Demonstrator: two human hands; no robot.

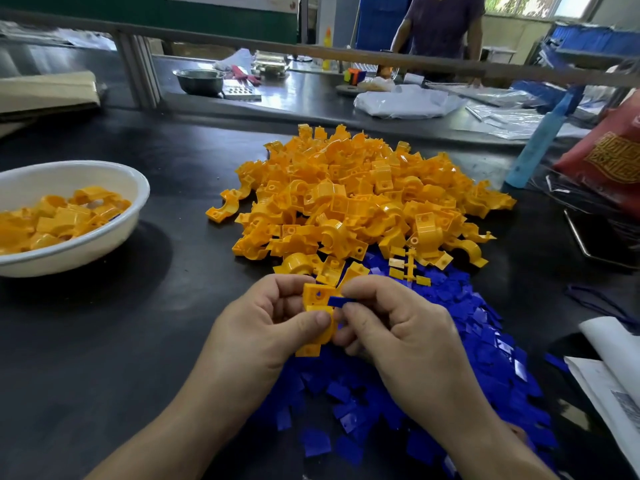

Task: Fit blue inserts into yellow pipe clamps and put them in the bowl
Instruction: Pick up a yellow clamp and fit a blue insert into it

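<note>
- Yellow everywhere here: a big pile of yellow pipe clamps [363, 195] sits on the black table [138, 341], so I'll place everything off that pile.
- Right against the pile's near edge is a spread-out heap of blue inserts [485, 348], running toward the camera and under both forearms.
- Just on the near side of the pile, held above the inserts, is one yellow clamp [317, 317]. The left hand [273, 320] grips it, thumb pressed across the front and fingers curled round the back.
- The right hand [398, 327] pinches a single blue insert [341, 301] between thumb and forefinger. The insert's end touches the clamp near its top flange, and the other fingers are curled in.
- Well to the left of the pile is a white bowl [86, 251] with a bunch of clamps [62, 216] in it. Can't tell from here if those have inserts.
- Beyond the pile, past a rail, there's a second bench with a steel bowl [200, 79] and a white plastic bag [408, 102], plus a person [441, 26] standing behind it.
- Right of the pile: a red patterned bag [609, 150].
</note>
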